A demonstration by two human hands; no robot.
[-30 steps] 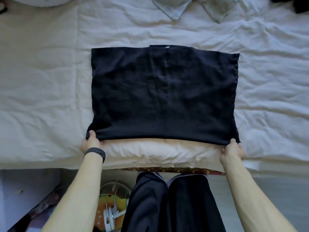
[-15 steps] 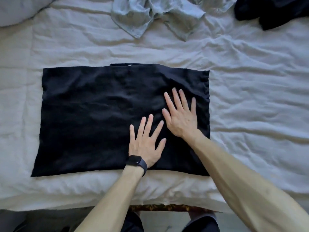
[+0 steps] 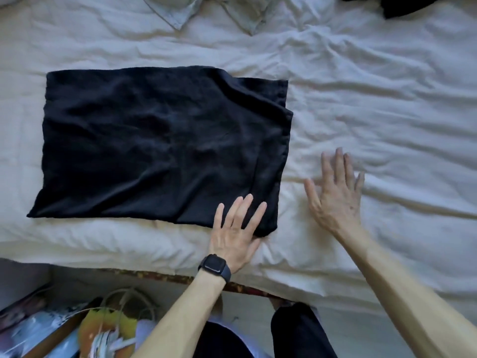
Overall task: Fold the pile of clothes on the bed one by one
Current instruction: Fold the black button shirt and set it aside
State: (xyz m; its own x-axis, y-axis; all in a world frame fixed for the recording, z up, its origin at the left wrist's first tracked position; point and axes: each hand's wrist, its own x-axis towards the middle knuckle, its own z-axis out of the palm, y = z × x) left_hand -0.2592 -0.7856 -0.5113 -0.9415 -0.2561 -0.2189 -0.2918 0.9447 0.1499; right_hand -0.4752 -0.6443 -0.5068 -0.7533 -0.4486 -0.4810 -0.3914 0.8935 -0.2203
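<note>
The black cloth [image 3: 165,146] lay flat on the bed [image 3: 387,104], over on the left side and close to the near edge. It was folded into a neat block with a few small bumps in it. Near the far right corner, two layers did not quite line up, so it looked like it needed a bit more tidying.

The left hand [image 3: 236,226] lay on the near right corner of the black cloth. Its fingers were straight and spread out, not curled round anything. It seemed to be pressing the corner down so the fold would not slide or pop open. A dark watch [image 3: 213,264] sat on that wrist.

The right hand [image 3: 335,195] was off the cloth, just beside it, low over the white cover. Its fingers were wide and straight too, and it held nothing. It was a bit blurry, so I could not tell if it touched the cover or hung just above it.

At the far edge of the bed lay a crumpled grey-green piece of clothing [image 3: 206,9] and a dark one [image 3: 413,5]. They were likely waiting for their turn, so much of the job looked not yet done. Down on the floor by the bed sat some colourful clutter [image 3: 103,332].
</note>
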